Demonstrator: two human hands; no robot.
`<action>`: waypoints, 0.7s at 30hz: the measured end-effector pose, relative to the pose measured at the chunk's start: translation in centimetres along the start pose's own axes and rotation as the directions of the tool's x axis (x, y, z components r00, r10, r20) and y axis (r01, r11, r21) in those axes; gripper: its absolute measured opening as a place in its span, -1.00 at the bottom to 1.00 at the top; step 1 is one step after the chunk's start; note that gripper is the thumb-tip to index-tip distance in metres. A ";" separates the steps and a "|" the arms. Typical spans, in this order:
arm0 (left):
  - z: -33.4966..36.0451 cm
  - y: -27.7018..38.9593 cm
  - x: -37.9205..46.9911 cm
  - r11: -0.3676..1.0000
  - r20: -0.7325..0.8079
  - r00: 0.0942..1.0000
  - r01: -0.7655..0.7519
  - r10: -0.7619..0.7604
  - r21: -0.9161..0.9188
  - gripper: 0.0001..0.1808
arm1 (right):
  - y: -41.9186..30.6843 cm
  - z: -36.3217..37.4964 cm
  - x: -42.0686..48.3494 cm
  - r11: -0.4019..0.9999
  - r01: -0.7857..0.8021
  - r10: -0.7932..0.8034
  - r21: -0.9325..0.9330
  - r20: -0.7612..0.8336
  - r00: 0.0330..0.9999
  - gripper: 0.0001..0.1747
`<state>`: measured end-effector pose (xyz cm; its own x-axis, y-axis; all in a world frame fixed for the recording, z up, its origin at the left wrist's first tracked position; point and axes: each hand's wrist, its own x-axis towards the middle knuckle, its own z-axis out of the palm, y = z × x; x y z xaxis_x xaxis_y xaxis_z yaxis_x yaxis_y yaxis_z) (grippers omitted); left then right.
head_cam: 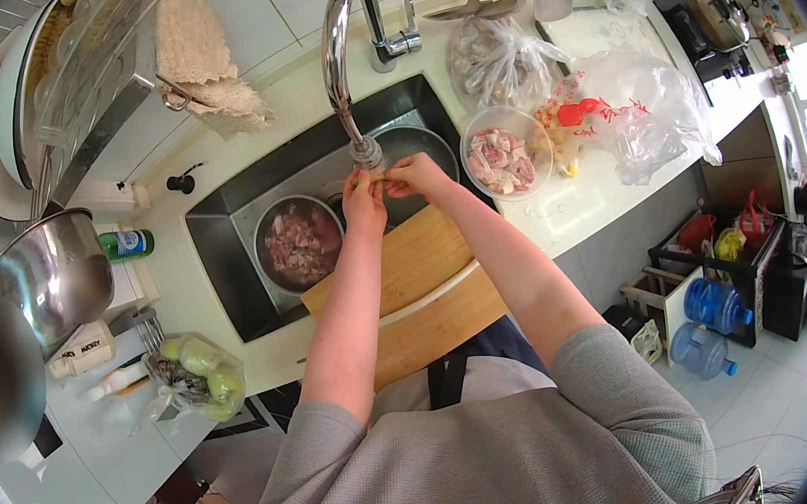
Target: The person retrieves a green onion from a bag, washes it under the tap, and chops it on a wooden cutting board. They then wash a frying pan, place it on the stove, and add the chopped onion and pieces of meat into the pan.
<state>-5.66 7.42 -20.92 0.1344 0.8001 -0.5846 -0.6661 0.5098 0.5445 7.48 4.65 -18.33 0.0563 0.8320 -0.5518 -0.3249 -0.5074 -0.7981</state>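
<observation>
Under the chrome faucet (350, 62), my left hand (364, 202) and my right hand (415, 176) pinch a small pale piece of food (379, 174) between their fingertips. Its kind is too small to tell. Below them lies the black sink (225, 274), where a metal bowl (262, 269) of raw meat pieces (300, 242) stands on the left. A dark round pan (428, 145) sits in the right part of the sink, partly behind my right hand. A wooden cutting board (422, 250) bridges the sink's front edge under my forearms.
Right of the sink stand a clear plastic tub (469, 161) of raw meat, a tied bag (486, 60) and a crumpled plastic bag (646, 101). Ladles hang above. At left are a steel bowl (51, 272), a green bottle (127, 244) and a bag of green produce (199, 375).
</observation>
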 end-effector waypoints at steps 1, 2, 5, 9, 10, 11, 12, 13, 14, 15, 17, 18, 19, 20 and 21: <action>-0.1 0.0 0.0 1.000 0.001 1.000 0.001 -0.001 -0.003 -0.79 | -0.1 0.0 -0.1 1.000 -0.010 0.010 0.012 0.008 1.000 -0.81; -0.1 0.0 0.1 1.000 -0.002 1.000 0.001 -0.001 0.002 -0.80 | -0.3 0.1 -0.1 0.997 0.007 -0.007 -0.081 0.005 1.000 -0.81; -0.5 -0.1 0.0 1.000 -0.008 1.000 0.003 -0.003 0.005 -0.81 | -0.9 0.5 -0.3 0.970 0.029 -0.028 -0.243 0.011 1.000 -0.80; -0.1 -0.1 -0.2 0.999 0.015 1.000 0.019 -0.019 -0.034 -0.81 | -0.4 -0.3 0.4 0.999 -0.006 0.006 -0.048 -0.018 1.000 -0.78; -0.2 -0.2 -0.1 0.999 0.021 1.000 0.021 -0.020 -0.048 -0.81 | -0.2 -0.4 0.4 0.999 -0.015 0.016 0.028 -0.032 0.999 -0.77; -0.4 -0.2 0.0 0.999 0.024 0.999 0.026 -0.026 -0.031 -0.79 | -0.2 -0.6 0.5 1.000 -0.018 0.017 -0.008 -0.068 0.998 -0.78; -0.4 -0.2 -0.1 0.999 0.028 0.999 0.034 -0.034 -0.013 -0.76 | -0.2 -0.8 0.6 0.999 -0.022 0.018 -0.043 -0.107 0.994 -0.78; -0.4 -0.2 -0.1 0.999 0.033 0.999 0.042 -0.042 0.006 -0.74 | -0.2 -1.0 0.6 0.997 -0.028 0.016 -0.078 -0.146 0.989 -0.79; -0.4 -0.3 -0.2 0.999 0.027 0.998 0.050 -0.050 0.011 -0.77 | -0.1 -1.0 0.6 0.978 0.059 -0.086 -0.199 -0.128 0.988 -0.80; -0.4 -0.2 -0.4 0.998 0.017 0.998 0.059 -0.059 0.015 -0.80 | -0.3 -0.9 0.3 0.938 0.143 -0.181 -0.316 -0.096 0.979 -0.81; -0.2 -0.2 -0.7 0.997 -0.001 0.997 0.074 -0.074 0.029 -0.83 | -0.6 -0.6 -0.3 0.825 0.304 -0.347 -0.477 -0.003 0.938 -0.83; -0.2 -0.2 -0.8 0.996 -0.008 0.997 0.080 -0.079 0.041 -0.84 | -0.6 -0.2 -0.6 0.764 0.383 -0.420 -0.520 0.051 0.906 -0.83; -0.2 -0.1 -0.9 0.995 -0.016 0.996 0.086 -0.085 0.053 -0.85 | -0.8 0.1 -0.8 0.694 0.458 -0.485 -0.556 0.110 0.867 -0.84; -0.3 0.0 -1.0 0.993 0.000 0.996 0.086 -0.086 0.075 -0.85 | -1.1 0.2 -0.9 0.647 0.468 -0.475 -0.602 0.163 0.865 -0.83; -0.3 0.1 -1.1 0.991 0.018 0.996 0.085 -0.087 0.099 -0.86 | -1.3 0.1 -0.8 0.597 0.479 -0.461 -0.644 0.213 0.861 -0.82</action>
<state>-6.11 6.50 -20.45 0.2049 0.7580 -0.6193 -0.5766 0.6047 0.5494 7.79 4.65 -16.81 -0.0029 0.9985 -0.0554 0.4411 -0.0484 -0.8961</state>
